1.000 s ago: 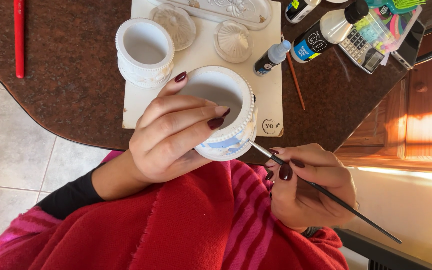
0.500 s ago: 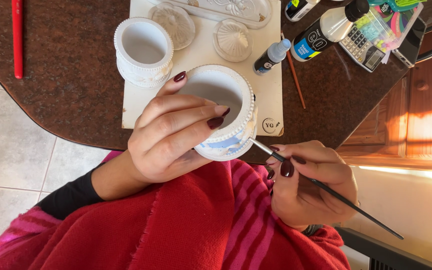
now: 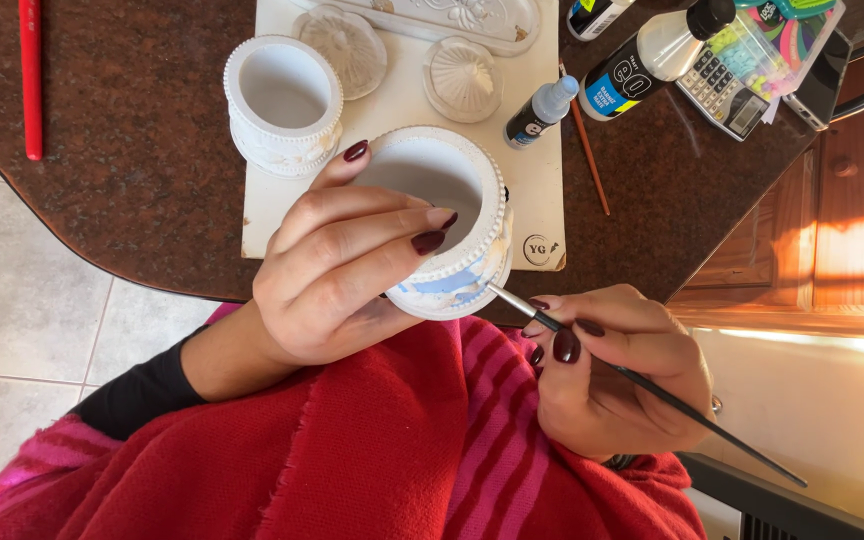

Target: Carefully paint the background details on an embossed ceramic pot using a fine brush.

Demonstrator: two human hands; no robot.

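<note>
Far left on the dark speckled table [image 3: 132,150]: a red pencil [image 3: 30,75], untouched. Next, on the cream board [image 3: 402,110]: a second white beaded pot [image 3: 284,100] and two ribbed lids [image 3: 344,45], unpainted.

Centre: left hand [image 3: 337,275] wrapped around the white beaded pot [image 3: 447,220], fingers curled over its rim, tilted above the red lap.

Right: right hand [image 3: 612,375] pinching a thin paintbrush [image 3: 642,380], tip touching pale blue paint on the pot's lower band.

Likely step: painting the band. Next: steady strokes, slow turning of the pot, a reload from the paint bottles [image 3: 652,50].
</note>
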